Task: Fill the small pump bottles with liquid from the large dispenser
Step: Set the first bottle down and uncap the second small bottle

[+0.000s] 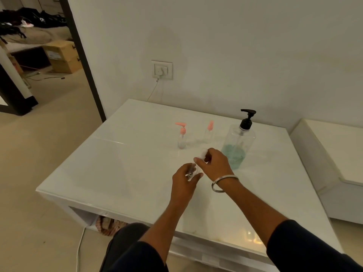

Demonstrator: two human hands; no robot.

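Small clear bottle [193, 170] lies tilted between both hands, neck up-right.

- Two hands are showing: the left hand [184, 178] and the right hand [215, 160], each forming a grip around a small, blurred clear item between them.
- One large dispenser [238, 144] with a black pump is standing on the desk [127, 173].
- Two small pump bottles are standing upright: one [182, 136] with its pink pump showing clearly, another [208, 132] with a pink top.
- One metal bangle [223, 182] is circling the right wrist.
- One wall socket [162, 69] is showing, with one cord hanging from it.
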